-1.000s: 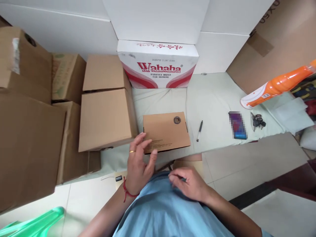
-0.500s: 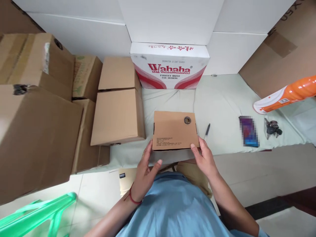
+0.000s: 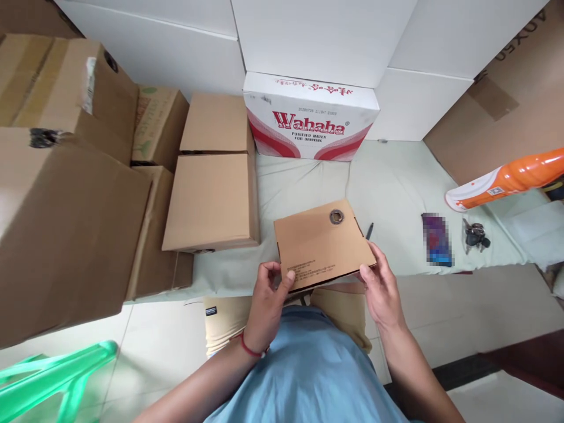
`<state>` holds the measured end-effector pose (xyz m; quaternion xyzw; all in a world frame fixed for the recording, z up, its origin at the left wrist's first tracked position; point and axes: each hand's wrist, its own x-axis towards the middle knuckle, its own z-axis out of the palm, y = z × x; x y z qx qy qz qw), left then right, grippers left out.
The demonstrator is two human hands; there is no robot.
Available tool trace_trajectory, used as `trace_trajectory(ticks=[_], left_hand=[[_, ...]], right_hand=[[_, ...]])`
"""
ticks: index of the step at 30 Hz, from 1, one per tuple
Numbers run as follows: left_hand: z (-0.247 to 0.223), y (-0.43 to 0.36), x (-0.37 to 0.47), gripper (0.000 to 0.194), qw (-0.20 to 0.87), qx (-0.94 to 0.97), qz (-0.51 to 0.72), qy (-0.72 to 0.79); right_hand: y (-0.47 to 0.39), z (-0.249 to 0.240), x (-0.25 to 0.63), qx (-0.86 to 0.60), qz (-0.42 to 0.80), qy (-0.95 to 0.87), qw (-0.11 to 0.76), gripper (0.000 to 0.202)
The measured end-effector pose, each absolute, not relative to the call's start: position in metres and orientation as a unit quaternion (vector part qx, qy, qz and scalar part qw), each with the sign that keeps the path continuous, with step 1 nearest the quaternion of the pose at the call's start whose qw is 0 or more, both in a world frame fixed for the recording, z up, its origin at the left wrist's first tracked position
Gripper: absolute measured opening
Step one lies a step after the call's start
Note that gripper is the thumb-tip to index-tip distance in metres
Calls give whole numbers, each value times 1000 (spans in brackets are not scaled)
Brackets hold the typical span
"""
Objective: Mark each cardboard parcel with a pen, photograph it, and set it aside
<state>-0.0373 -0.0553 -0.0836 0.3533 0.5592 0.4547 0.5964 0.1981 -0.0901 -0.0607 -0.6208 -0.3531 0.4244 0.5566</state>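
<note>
A small flat brown cardboard box (image 3: 321, 241) with printed text and a round metal ring on its lid is lifted slightly and tilted above the pale green cloth (image 3: 396, 182). My left hand (image 3: 268, 296) grips its near left corner, thumb on top. My right hand (image 3: 382, 286) holds its near right corner. A black pen (image 3: 369, 230) lies on the cloth just behind the box's right edge, partly hidden by it.
A white and red Wahaha carton (image 3: 311, 117) stands at the back. Brown boxes (image 3: 211, 197) are stacked to the left. On the right lie a phone (image 3: 436, 239), keys (image 3: 474, 234) and an orange bottle (image 3: 506, 179). A green plastic stool (image 3: 48, 382) is at the lower left.
Both hands came up to the small box, closed on its near corners and lifted and turned it slightly. The view shifted a little to the left.
</note>
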Motion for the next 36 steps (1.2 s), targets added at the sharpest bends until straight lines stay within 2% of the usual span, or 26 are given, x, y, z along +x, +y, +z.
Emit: trace_trajectory(ticks=[6, 11, 15, 18, 21, 26, 29, 31, 33, 34, 36], left_hand=[[-79, -41, -43, 53, 692, 233, 436, 525], [-75, -41, -52, 54, 703, 220, 425, 526], [-78, -42, -52, 53, 676, 269, 460, 509], [-82, -43, -50, 54, 625, 333, 496, 502], [-88, -43, -50, 53, 559, 378, 529, 515], [-98, -46, -53, 44, 477, 454, 560, 503], [-99, -51, -54, 37, 468, 491, 557, 479], [-98, -55, -55, 35, 458, 511, 561, 464], [-95, -57, -57, 39, 442, 541, 562, 443], [-94, -57, -59, 44, 427, 564, 559, 433], [-90, -56, -62, 58, 376, 623, 544, 418]], right_hand=[[-104, -32, 177, -550, 308, -599, 494, 63], [-106, -23, 162, -491, 289, -663, 486, 67], [-108, -34, 169, -511, 352, -552, 558, 47], [-107, -44, 184, -548, 397, -436, 593, 52], [-100, -49, 200, -577, 437, -401, 561, 66], [-89, -60, 216, -621, 438, -415, 501, 50], [-86, -69, 216, -620, 457, -367, 522, 54], [-84, -72, 214, -611, 464, -336, 547, 48], [-82, -73, 214, -600, 465, -315, 570, 38], [-82, -73, 214, -594, 466, -306, 580, 39], [-80, -71, 217, -583, 476, -287, 592, 54]])
